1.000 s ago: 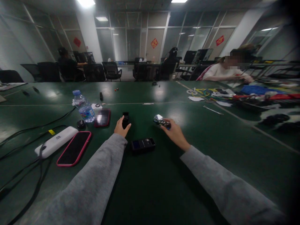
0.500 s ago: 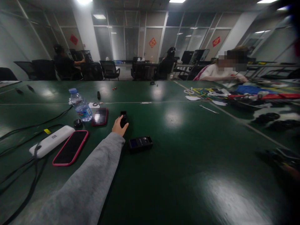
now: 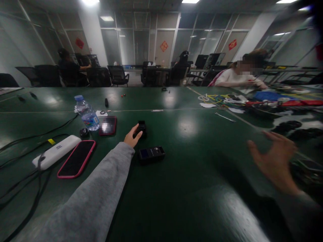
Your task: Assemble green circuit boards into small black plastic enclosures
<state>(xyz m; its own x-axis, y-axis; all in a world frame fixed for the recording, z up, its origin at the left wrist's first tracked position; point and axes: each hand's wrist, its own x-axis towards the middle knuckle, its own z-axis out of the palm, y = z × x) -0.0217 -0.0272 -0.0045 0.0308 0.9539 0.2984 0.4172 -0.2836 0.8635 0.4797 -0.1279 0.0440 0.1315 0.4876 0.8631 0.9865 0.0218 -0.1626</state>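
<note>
My left hand (image 3: 132, 136), in a grey sleeve, has its thumb and fingers around the near left side of a small black device (image 3: 142, 127) on the green table. What kind of device it is, I cannot make out. Just below it lies a black handheld meter (image 3: 151, 153) with a small dark screen. My right hand (image 3: 275, 159) is raised over the right side of the table, fingers spread, holding nothing; it is slightly blurred. Close beside its wrist sits a dark piece of equipment (image 3: 306, 169), partly hidden.
To the left are a pink-rimmed phone (image 3: 77, 159), a white power strip (image 3: 57, 152) with black cables, a water bottle (image 3: 87, 114) and a red-edged case (image 3: 112, 126). A wrench (image 3: 225, 117) lies right of centre. Across the table a person (image 3: 234, 79) sits by tangled cables (image 3: 217, 99).
My left hand and the small black device have shifted a little to the right. My right hand has risen from the lower right edge into view, open.
</note>
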